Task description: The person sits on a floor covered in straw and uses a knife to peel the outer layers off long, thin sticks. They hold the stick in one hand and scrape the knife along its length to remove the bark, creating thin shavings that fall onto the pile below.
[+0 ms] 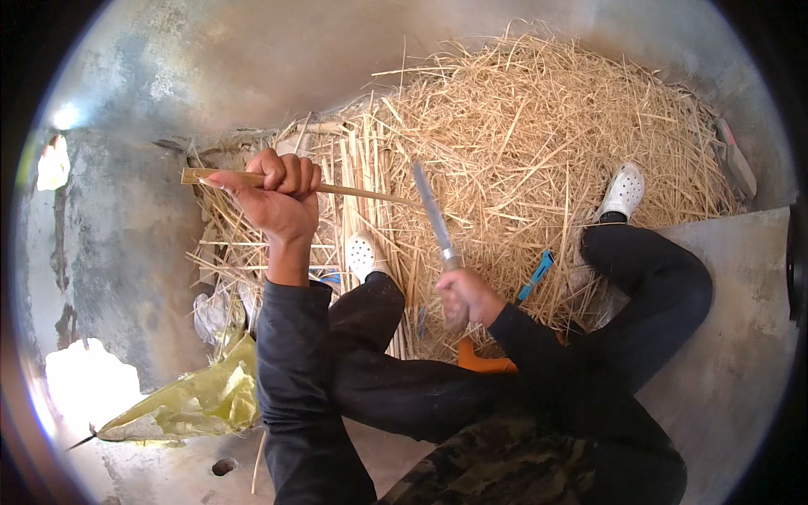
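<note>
My left hand is closed around a long, thin bamboo strip, held nearly level. The strip's wider, squared end juts out left of my fist, and its thin end reaches right toward the blade. In my right hand is a knife, gripped by its handle with the long, straight blade pointing up and slightly left. The blade's middle is close to the strip's thin end; whether they touch I cannot tell. My right fingers are slightly blurred. Behind both hands lies a big heap of pale shavings.
Several longer bamboo strips lie beside my left shoe. A blue-handled tool rests on the shavings near my right knee, and an orange object shows below my right hand. A yellow-green sack lies at the left; grey walls surround the spot.
</note>
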`<state>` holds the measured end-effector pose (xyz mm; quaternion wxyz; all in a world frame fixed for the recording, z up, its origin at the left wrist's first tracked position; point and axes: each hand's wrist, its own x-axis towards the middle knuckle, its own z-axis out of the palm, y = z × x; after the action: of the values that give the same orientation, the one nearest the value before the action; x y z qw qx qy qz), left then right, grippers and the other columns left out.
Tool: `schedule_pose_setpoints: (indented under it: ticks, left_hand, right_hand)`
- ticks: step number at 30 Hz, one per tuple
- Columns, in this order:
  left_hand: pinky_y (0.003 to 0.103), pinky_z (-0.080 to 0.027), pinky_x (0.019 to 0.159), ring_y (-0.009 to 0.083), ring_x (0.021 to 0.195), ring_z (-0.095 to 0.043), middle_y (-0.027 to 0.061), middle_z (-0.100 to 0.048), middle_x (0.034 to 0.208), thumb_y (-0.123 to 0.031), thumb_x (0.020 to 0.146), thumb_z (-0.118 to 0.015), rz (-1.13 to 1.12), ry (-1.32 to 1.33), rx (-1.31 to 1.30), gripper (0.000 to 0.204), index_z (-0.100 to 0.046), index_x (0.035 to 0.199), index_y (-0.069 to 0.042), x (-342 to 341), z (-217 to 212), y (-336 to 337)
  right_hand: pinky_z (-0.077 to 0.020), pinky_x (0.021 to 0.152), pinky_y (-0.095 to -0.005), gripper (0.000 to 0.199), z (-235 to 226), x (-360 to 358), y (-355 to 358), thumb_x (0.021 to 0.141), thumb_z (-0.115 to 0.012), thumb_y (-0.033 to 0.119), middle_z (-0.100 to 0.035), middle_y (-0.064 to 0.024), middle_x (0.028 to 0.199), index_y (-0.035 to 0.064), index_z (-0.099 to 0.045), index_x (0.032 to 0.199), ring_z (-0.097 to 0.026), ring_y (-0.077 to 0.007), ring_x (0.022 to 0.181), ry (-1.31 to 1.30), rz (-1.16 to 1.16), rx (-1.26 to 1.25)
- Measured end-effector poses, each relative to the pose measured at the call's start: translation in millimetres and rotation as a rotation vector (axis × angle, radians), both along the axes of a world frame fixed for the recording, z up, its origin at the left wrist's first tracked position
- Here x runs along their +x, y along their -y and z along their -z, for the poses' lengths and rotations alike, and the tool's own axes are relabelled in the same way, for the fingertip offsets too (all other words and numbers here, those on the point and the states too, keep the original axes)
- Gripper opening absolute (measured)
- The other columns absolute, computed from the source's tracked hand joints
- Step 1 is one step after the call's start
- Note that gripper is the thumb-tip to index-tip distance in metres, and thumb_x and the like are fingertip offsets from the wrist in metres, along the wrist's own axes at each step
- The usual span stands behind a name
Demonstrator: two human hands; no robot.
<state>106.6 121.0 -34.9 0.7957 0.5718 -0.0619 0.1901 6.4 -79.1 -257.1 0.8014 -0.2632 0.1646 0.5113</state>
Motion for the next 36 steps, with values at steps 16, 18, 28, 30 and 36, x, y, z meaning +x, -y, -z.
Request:
schedule_pose_setpoints:
  ticks: [16,18,28,30,36]
  left_hand:
    - [0.027,-0.014,0.04,0.0095,0.04,-0.012,-0.0048,-0.015,0.045,-0.078,0.081,-0.027,0.005,0.009,-0.058,0.068,-0.022,0.053,-0.016,-1.0,2.2,-11.8]
    - [0.027,-0.013,0.04,0.0094,0.04,-0.012,-0.0045,-0.015,0.045,-0.077,0.082,-0.028,0.018,0.035,-0.035,0.068,-0.023,0.053,-0.015,2.2,1.8,-5.7]
    - [0.027,-0.015,0.043,0.0098,0.043,-0.013,-0.0049,-0.014,0.046,-0.078,0.08,-0.027,-0.016,-0.002,-0.019,0.069,-0.022,0.054,-0.015,2.8,-1.9,-9.7]
    - [0.027,-0.014,0.042,0.01,0.043,-0.013,-0.0051,-0.014,0.046,-0.079,0.08,-0.026,-0.07,-0.021,-0.006,0.069,-0.021,0.053,-0.016,3.9,-8.6,-12.1]
    - [0.026,-0.012,0.041,0.0097,0.042,-0.011,-0.0047,-0.014,0.046,-0.078,0.082,-0.024,-0.173,0.017,-0.019,0.067,-0.021,0.054,-0.017,0.6,-28.1,-15.6]
  right_hand:
    - [-0.0317,0.036,-0.0292,0.02,103.0,-22.6,10.1,0.079,-0.049,0.012,-0.041,0.0018,0.049,0.0121,-0.043,0.06,-0.036,-0.0132,0.035,-0.341,0.045,0.228]
    - [-0.0344,0.039,-0.0297,0.022,87.0,-12.5,13.2,0.076,-0.052,0.01,-0.041,0.0028,0.05,0.014,-0.041,0.057,-0.036,-0.0109,0.036,-0.302,0.08,0.186]
    - [-0.042,0.051,-0.042,0.023,113.3,-48.2,3.6,0.07,-0.06,0.018,-0.053,-0.014,0.054,-0.0037,-0.053,0.066,-0.056,-0.0259,0.052,0.946,-0.058,-1.007]
    - [-0.0408,0.051,-0.0385,0.019,125.5,-53.5,11.5,0.073,-0.058,0.015,-0.048,-0.0075,0.053,0.0,-0.049,0.064,-0.05,-0.0239,0.049,0.598,-0.25,-1.115]
    - [-0.0353,0.046,-0.0281,0.023,119.8,-21.1,24.3,0.077,-0.052,0.016,-0.038,0.0004,0.048,0.0147,-0.039,0.058,-0.039,-0.0134,0.041,-0.206,-0.018,0.015]
